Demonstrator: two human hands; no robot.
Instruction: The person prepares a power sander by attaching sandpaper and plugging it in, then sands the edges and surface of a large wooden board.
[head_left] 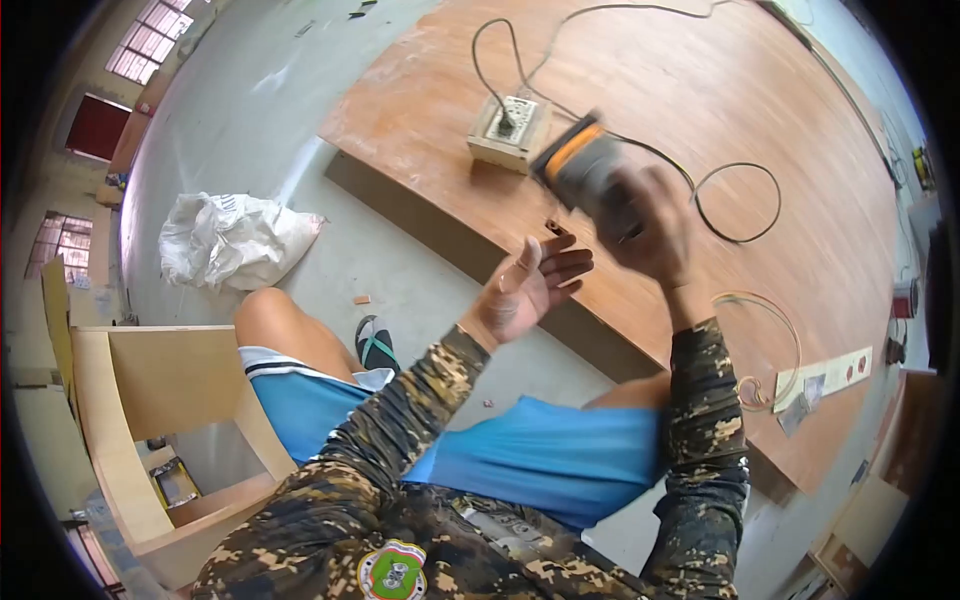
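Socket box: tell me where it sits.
In the head view, the socket box rests on the plywood sheet, upper centre, just beyond the sander in the right hand.

Camouflage long sleeves (420,400), blue shorts (540,455), sandal (375,345).

The sander (585,170) is grey with an orange band, held above a reddish-brown plywood surface (680,110). On that surface sit a beige socket box (507,130) and black cable (735,205). Beside it, the sleeves (700,420) show brown-green digital camouflage, the shorts (540,455) bright blue.
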